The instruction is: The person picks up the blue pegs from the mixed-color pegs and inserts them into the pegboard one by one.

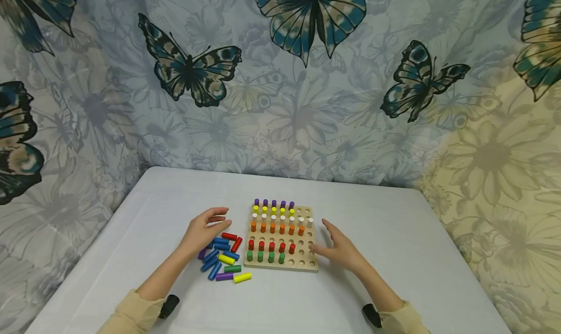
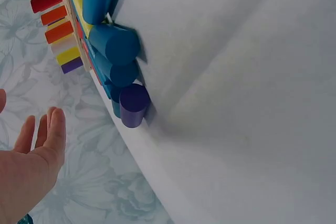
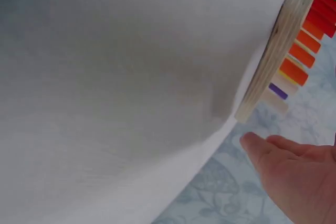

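Observation:
A wooden pegboard (image 1: pixel 280 265) lies on the table with colored pegs standing in rows: purple, yellow, white and orange toward the back, red (image 1: pixel 271 247) and green (image 1: pixel 271 258) toward the front. One row between orange and red shows bare holes. My left hand (image 1: pixel 204 231) hovers over the back of a loose peg pile, fingers extended toward the board and nothing in them. Blue pegs (image 1: pixel 211 255) make up most of that pile. At the board's right edge is my right hand (image 1: pixel 344 250), its fingers spread and holding nothing; the thumb tip overlaps the edge in the head view.
Loose red (image 1: pixel 236 245), yellow (image 1: pixel 242 277), green (image 1: pixel 233 269) and purple (image 1: pixel 224 276) pegs lie around the blue ones, left of the board. White cloth covers the table (image 1: pixel 377 202). Behind it hangs a butterfly-print curtain (image 1: pixel 302 120). Both wrists carry a black device (image 1: pixel 169 306).

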`<state>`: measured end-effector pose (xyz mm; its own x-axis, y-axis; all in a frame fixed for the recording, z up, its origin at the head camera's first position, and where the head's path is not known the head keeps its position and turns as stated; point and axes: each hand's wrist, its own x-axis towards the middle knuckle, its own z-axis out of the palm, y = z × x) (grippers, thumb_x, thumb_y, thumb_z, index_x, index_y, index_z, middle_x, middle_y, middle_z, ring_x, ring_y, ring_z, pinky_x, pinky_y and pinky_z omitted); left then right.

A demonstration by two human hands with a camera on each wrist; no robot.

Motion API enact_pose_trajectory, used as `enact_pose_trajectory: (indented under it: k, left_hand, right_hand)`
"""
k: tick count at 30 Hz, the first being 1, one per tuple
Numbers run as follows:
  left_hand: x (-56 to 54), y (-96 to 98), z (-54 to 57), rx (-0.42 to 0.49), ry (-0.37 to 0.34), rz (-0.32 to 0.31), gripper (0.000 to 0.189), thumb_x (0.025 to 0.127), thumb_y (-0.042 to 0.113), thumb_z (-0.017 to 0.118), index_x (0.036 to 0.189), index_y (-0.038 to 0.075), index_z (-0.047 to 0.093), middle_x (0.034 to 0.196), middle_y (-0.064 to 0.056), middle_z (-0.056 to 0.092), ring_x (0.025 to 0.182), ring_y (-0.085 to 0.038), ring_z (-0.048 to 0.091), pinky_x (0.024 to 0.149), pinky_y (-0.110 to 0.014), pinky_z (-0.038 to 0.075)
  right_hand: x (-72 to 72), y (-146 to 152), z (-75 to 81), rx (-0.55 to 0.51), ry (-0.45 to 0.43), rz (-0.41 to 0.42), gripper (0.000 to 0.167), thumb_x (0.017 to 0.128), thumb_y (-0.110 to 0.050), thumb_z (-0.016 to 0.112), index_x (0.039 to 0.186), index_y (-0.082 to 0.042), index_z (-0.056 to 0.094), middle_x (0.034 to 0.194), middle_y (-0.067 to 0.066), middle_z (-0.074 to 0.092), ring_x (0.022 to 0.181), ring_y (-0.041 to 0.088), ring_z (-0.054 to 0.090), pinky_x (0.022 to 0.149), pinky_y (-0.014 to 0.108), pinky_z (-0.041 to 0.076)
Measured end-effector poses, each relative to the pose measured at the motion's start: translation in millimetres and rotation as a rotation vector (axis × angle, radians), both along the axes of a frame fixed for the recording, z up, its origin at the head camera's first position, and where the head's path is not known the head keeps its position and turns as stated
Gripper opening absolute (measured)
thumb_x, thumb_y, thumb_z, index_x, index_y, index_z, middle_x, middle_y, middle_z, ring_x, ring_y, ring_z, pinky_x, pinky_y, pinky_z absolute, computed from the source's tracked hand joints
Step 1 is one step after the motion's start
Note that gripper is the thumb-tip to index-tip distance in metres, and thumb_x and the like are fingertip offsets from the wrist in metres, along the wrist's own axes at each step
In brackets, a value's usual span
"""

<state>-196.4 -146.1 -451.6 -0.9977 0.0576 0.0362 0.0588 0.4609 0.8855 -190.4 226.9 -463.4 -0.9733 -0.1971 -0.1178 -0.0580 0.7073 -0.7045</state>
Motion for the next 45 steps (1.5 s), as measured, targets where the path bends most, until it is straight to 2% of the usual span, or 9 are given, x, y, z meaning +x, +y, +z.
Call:
enact_pose_trajectory:
  k: [10, 14, 18, 23, 29, 34, 38, 43, 45]
  left_hand:
    - [11.8, -9.6, -3.0, -0.018, -0.029, -0.029, 0.041, 0.093, 0.025, 0.068, 0.129, 0.008, 0.060, 0.127, -0.012, 0.061, 0.113, -0.028, 0.060, 0.093, -0.043, 0.051]
    - [17.5, -11.3, -4.1, -0.062, -0.032, -0.033, 0.038, 0.092, 0.024, 0.068, 0.126, 0.008, 0.063, 0.123, -0.010, 0.064, 0.109, -0.026, 0.061, 0.091, -0.042, 0.052]
    - [21.4, -13.1, -6.8, -0.105, -0.049, -0.019, 0.034, 0.091, 0.023, 0.070, 0.123, 0.011, 0.065, 0.120, -0.005, 0.065, 0.106, -0.024, 0.062, 0.089, -0.041, 0.053]
    - [25.4, -16.5, -9.2, -0.122, -0.050, -0.024, 0.031, 0.091, 0.019, 0.070, 0.120, 0.010, 0.066, 0.116, -0.005, 0.067, 0.104, -0.024, 0.062, 0.087, -0.041, 0.054]
    - [29.4, -20.5, -13.8, -0.160, -0.056, -0.065, 0.026, 0.089, 0.017, 0.072, 0.114, 0.012, 0.069, 0.102, 0.000, 0.068, 0.091, -0.016, 0.061, 0.078, -0.030, 0.054]
    - [29.2, -16.2, -16.2, -0.164, 0.020, -0.180, 0.023, 0.088, 0.012, 0.072, 0.111, 0.006, 0.069, 0.102, -0.002, 0.068, 0.087, -0.014, 0.060, 0.078, -0.028, 0.055]
    - [32.2, -13.2, -15.3, -0.188, 0.078, -0.269, 0.020, 0.088, 0.009, 0.071, 0.108, 0.004, 0.069, 0.099, -0.002, 0.068, 0.084, -0.012, 0.060, 0.075, -0.024, 0.055]
    - [36.5, -8.0, -14.2, -0.248, 0.114, -0.344, 0.018, 0.088, 0.008, 0.071, 0.105, 0.005, 0.070, 0.095, 0.003, 0.066, 0.082, -0.008, 0.060, 0.073, -0.022, 0.054]
    - [37.1, -5.3, -13.9, -0.278, 0.125, -0.352, 0.017, 0.087, 0.008, 0.072, 0.103, 0.007, 0.070, 0.095, 0.005, 0.066, 0.082, -0.007, 0.060, 0.074, -0.023, 0.055]
  right_hand:
    - [11.2, -5.2, -6.7, -0.039, -0.033, 0.053, 0.098, 0.078, -0.035, 0.082, 0.149, 0.004, 0.028, 0.151, 0.028, 0.032, 0.134, 0.046, 0.036, 0.108, 0.053, 0.033]
    - [15.6, -8.5, -9.3, -0.064, -0.034, 0.082, 0.099, 0.075, -0.030, 0.085, 0.149, 0.005, 0.028, 0.151, 0.025, 0.033, 0.137, 0.042, 0.033, 0.109, 0.050, 0.032]
    - [18.7, -12.1, -11.6, -0.080, -0.022, 0.098, 0.098, 0.074, -0.023, 0.086, 0.148, 0.006, 0.029, 0.151, 0.023, 0.034, 0.139, 0.038, 0.033, 0.109, 0.047, 0.033]
    - [20.5, -14.7, -13.8, -0.067, 0.003, 0.102, 0.097, 0.074, -0.019, 0.086, 0.148, 0.007, 0.030, 0.150, 0.023, 0.035, 0.137, 0.037, 0.036, 0.107, 0.046, 0.036]
    - [22.5, -16.5, -14.1, -0.054, 0.017, 0.110, 0.097, 0.073, -0.018, 0.086, 0.148, 0.006, 0.029, 0.150, 0.023, 0.036, 0.137, 0.038, 0.036, 0.106, 0.045, 0.038]
    - [28.2, -8.0, -10.8, -0.044, 0.039, 0.107, 0.095, 0.074, -0.017, 0.086, 0.147, 0.007, 0.030, 0.150, 0.025, 0.036, 0.136, 0.039, 0.037, 0.105, 0.046, 0.038]
    - [30.5, -4.5, -9.9, -0.033, 0.050, 0.134, 0.093, 0.077, -0.022, 0.085, 0.148, 0.006, 0.030, 0.149, 0.026, 0.035, 0.135, 0.041, 0.038, 0.105, 0.050, 0.038]
    - [32.1, -4.2, -9.6, -0.025, 0.043, 0.173, 0.093, 0.079, -0.024, 0.083, 0.148, 0.006, 0.029, 0.150, 0.027, 0.034, 0.135, 0.042, 0.036, 0.107, 0.052, 0.036]
    - [32.6, -4.0, -9.0, -0.013, 0.045, 0.183, 0.092, 0.080, -0.025, 0.082, 0.148, 0.006, 0.028, 0.150, 0.026, 0.033, 0.136, 0.041, 0.036, 0.107, 0.051, 0.035]
